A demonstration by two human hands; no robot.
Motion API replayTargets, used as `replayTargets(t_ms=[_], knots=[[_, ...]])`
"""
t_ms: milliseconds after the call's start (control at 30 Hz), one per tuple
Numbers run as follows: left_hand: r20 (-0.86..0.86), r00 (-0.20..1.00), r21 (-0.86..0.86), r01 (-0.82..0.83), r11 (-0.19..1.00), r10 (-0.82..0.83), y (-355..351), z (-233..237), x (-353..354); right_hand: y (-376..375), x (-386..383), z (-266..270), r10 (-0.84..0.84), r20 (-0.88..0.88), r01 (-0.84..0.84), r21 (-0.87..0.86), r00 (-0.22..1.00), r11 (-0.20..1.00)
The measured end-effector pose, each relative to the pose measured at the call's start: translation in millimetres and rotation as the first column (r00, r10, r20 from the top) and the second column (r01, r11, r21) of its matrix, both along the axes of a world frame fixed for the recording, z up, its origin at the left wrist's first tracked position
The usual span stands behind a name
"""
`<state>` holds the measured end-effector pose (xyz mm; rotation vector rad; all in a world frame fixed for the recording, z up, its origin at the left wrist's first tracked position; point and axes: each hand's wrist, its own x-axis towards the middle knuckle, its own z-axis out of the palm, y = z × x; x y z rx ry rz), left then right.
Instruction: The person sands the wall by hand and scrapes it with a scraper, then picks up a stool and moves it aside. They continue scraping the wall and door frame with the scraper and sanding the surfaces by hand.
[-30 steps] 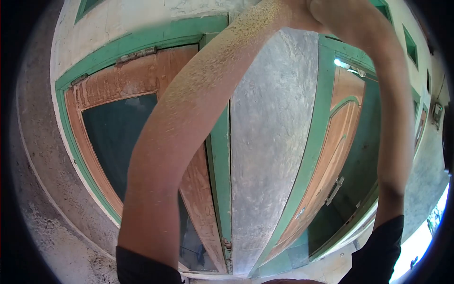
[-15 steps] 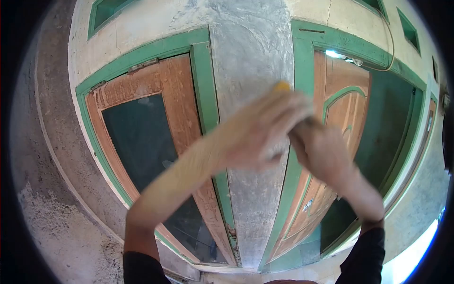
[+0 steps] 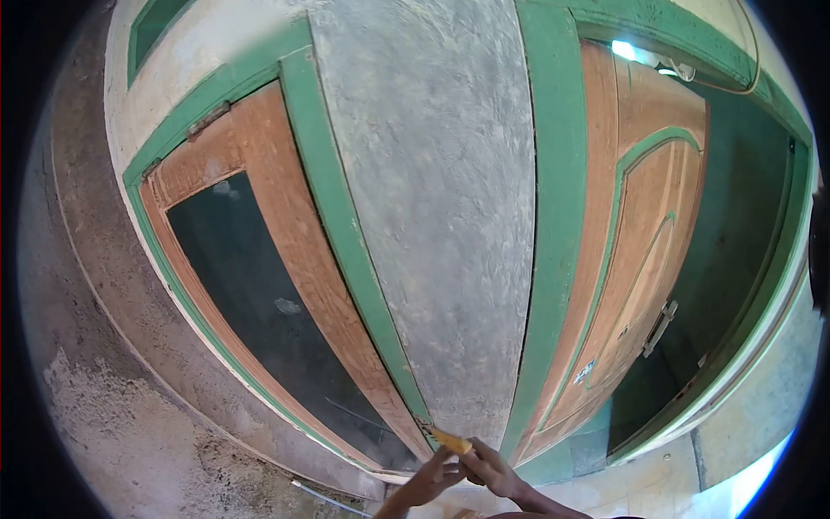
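Forearms enter low at the bottom edge, wrists angled inward, so that the left hand [image 3: 437, 478] and the right hand [image 3: 491, 470] come together with bent fingers. Between them sits the butt of a yellow-handled tool [image 3: 453, 444], its narrow end pointing up and to the left; whether one hand grips it or both do, I cannot tell, as the fingers overlap there. That narrow end lies at or very near the foot of the left green post [image 3: 333, 173], contact being too small to make out. A pale rod [image 3: 328, 499] lies on the ground to the left.

Beyond the tool rises a grey plastered wall strip [image 3: 428, 173], bounded on its other side by the right green post [image 3: 558, 173]. Left of the strip stands a brown door [image 3: 290, 225] with a dark panel [image 3: 251, 251], closely hemmed by its frame. On the right, a panelled door [image 3: 644, 216] stands ajar, bearing a metal handle [image 3: 660, 329] and a small sticker [image 3: 584, 372]; it partly blocks the view into a dim doorway [image 3: 735, 242]. A thin cable [image 3: 754, 60] loops past the lintel, and bright light [image 3: 622, 50] shows above the panelled door.
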<state>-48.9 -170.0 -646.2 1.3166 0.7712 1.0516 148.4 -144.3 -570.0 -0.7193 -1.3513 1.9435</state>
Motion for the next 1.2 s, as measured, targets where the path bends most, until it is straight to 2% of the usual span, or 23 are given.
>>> replayTargets(t_ms=[33, 67, 133, 167, 200, 267, 367, 400, 433, 467, 533, 600, 700, 733, 767, 800, 867, 900, 933, 1000, 1067, 1133, 1200], knots=[[0.012, 1.0, -0.12, 0.028, 0.992, -0.027, -5.1, 5.1, 6.2, -0.7, -5.3, -10.6, -0.052, 0.03, 0.041, 0.281, 0.998, 0.959], [0.033, 0.999, -0.332, 0.008, 0.943, 0.003, -13.3, 19.8, 14.2, -0.6, -5.6, -12.2, -0.05, 0.024, 0.041, 0.274, 0.998, 0.961], [0.042, 0.999, -0.137, 0.028, 0.99, -0.023, -14.3, -39.0, 21.9, 1.5, -4.7, -10.9, -0.099, 0.19, 0.012, 0.416, 0.977, 0.909], [0.037, 0.999, -0.139, 0.027, 0.99, -0.022, -13.4, -42.2, 24.9, -2.4, -5.0, -0.4, -0.05, 0.143, 0.022, 0.186, 0.988, 0.982], [0.117, 0.993, -0.147, -0.004, 0.989, 0.022, -11.0, -44.1, 27.8, -0.6, -8.1, -4.7, -0.049, 0.14, 0.022, 0.19, 0.989, 0.982], [0.195, 0.978, -0.151, -0.042, 0.988, 0.071, -8.5, -27.3, 28.4, 4.1, -15.0, -16.1, -0.111, -0.067, 0.124, 0.245, 0.992, 0.962], [0.187, 0.979, -0.195, -0.046, 0.98, 0.083, -10.4, 35.8, 26.8, 3.7, -5.4, 5.9, -0.087, 0.022, 0.078, 0.279, 0.996, 0.957], [-0.028, 0.999, -0.137, -0.045, 0.99, 0.041, -13.5, 58.8, 25.8, 4.4, -2.0, 16.7, -0.09, 0.016, 0.082, 0.284, 0.996, 0.955], [-0.244, 0.97, -0.08, -0.032, 0.996, 0.012, -12.7, 74.7, 25.2, 6.2, 2.3, 29.7, -0.185, 0.076, 0.144, 0.376, 0.98, 0.915], [-0.246, 0.969, -0.08, -0.033, 0.996, 0.013, -12.0, 81.9, 25.8, 8.2, 7.6, 41.4, -0.281, 0.131, 0.192, 0.463, 0.951, 0.865], [-0.276, 0.961, -0.029, 0.006, 1.0, -0.014, -14.1, 91.1, 30.3, 13.6, 18.5, 52.8, -0.275, 0.231, 0.138, 0.477, 0.933, 0.868], [-0.277, 0.96, -0.003, 0.037, 0.999, -0.037, -14.1, 97.5, 34.1, 18.9, 21.0, 49.8, -0.355, -0.002, 0.298, 0.545, 0.935, 0.784], [-0.147, 0.983, 0.051, 0.115, 0.992, -0.107, -7.1, 94.7, 44.9, 20.1, 23.2, 60.6, -0.343, -0.043, 0.318, 0.499, 0.938, 0.806], [-0.145, 0.988, 0.183, 0.073, 0.98, -0.046, -1.8, 93.3, 50.6, 20.4, 24.0, 66.0, -0.347, -0.07, 0.336, 0.487, 0.935, 0.806], [-0.134, 0.991, 0.312, 0.028, 0.95, 0.015, 2.1, 95.0, 55.1, 13.2, 33.9, 90.2, -0.216, 0.102, 0.193, 0.202, 0.971, 0.96], [-0.128, 0.992, 0.313, 0.027, 0.949, 0.014, 6.2, 100.8, 55.6, 12.3, 36.4, 101.6, -0.218, 0.108, 0.193, 0.204, 0.97, 0.96], [0.097, 0.995, 0.037, 0.019, 0.999, -0.023, 17.0, 123.8, 56.3, 9.7, 36.4, 114.2, -0.164, 0.155, 0.124, 0.238, 0.974, 0.963], [0.3, 0.954, 0.048, -0.031, 0.998, 0.015, 10.0, 137.3, 68.0, 15.7, 31.4, 100.5, -0.201, -0.035, 0.195, 0.442, 0.979, 0.875], [0.303, 0.953, 0.052, -0.031, 0.998, 0.014, 9.0, 138.6, 66.9, 13.7, 30.7, 104.9, -0.201, -0.032, 0.194, 0.447, 0.979, 0.873], [0.283, 0.95, -0.001, 0.135, 0.991, -0.129, 7.3, 140.9, 62.2, 11.7, 31.9, 118.0, -0.215, -0.207, 0.278, 0.356, 0.954, 0.892], [0.316, 0.938, 0.013, 0.143, 0.99, -0.139, -1.0, 147.7, 70.5, 18.0, 39.5, 123.8, -0.215, -0.1, 0.237, 0.403, 0.971, 0.884], [0.216, 0.971, -0.003, 0.102, 0.995, -0.099, -8.1, 148.5, 69.8, 21.1, 32.2, 134.2, -0.238, -0.372, 0.416, 0.531, 0.897, 0.738], [0.171, 0.982, -0.01, 0.081, 0.997, -0.078, -13.4, 146.9, 68.4, 18.3, 34.8, 175.1, -0.2, -0.499, 0.477, 0.522, 0.843, 0.707]])
